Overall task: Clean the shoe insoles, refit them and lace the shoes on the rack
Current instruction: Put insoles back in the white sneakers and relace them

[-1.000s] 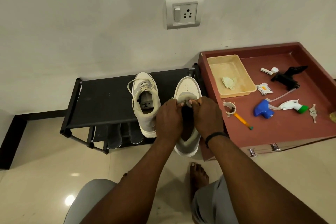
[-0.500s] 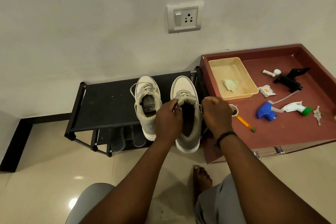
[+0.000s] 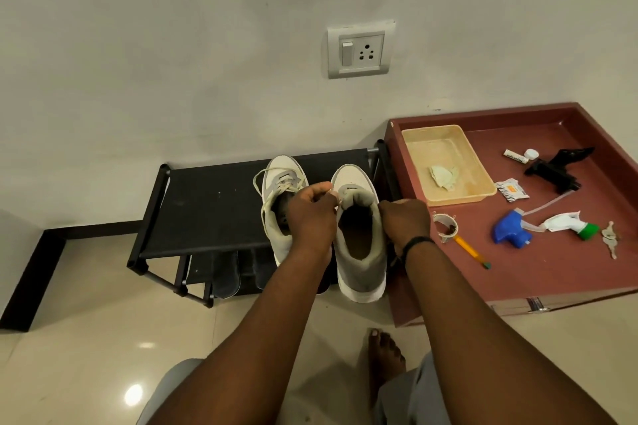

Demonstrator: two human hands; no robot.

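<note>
Two pale grey-and-white shoes stand side by side on the black shoe rack (image 3: 207, 203), toes to the wall. The left shoe (image 3: 281, 183) has a cream lace threaded through it. The right shoe (image 3: 359, 252) gapes open, heel hanging over the rack's front edge. My left hand (image 3: 312, 214) is curled at the right shoe's left side near the tongue, pinching a lace end. My right hand (image 3: 404, 221) is curled at the shoe's right side; what it holds is hidden, probably the lace.
Right of the rack stands a maroon tray-top cabinet (image 3: 552, 272) with a beige basket (image 3: 448, 162) holding a cloth, two spray nozzles (image 3: 511, 231), a tape roll (image 3: 445, 226), a pen, keys and a black clip. A bare foot (image 3: 385, 352) is on the tiled floor. Dark footwear sits on the lower shelf.
My hands moved apart from the middle of the right shoe's opening to its two sides, drawing the lace outward. The shoe's opening is now uncovered.
</note>
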